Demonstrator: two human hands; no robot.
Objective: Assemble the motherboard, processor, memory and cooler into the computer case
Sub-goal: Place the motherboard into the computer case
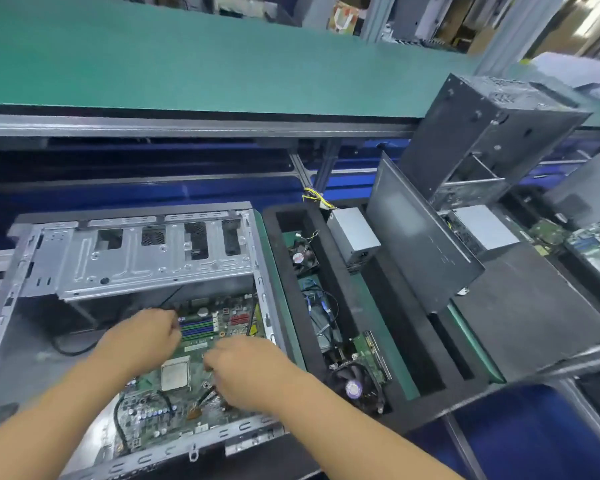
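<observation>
Here the open computer case [125, 258] lies on its side at the left, with the green motherboard [153, 414] flat in its bottom and the silver processor [175, 375] seated in its socket. The left hand [146, 336] hovers with curled fingers at the blue memory slots [198, 327]; the right hand [243, 368] curls down just beside the processor. Whether either holds anything, I cannot tell. The cooler [355, 388] sits in the black foam tray [413, 344] to the right of the case, near a small fan [303, 258] and a silver power supply [354, 237].
</observation>
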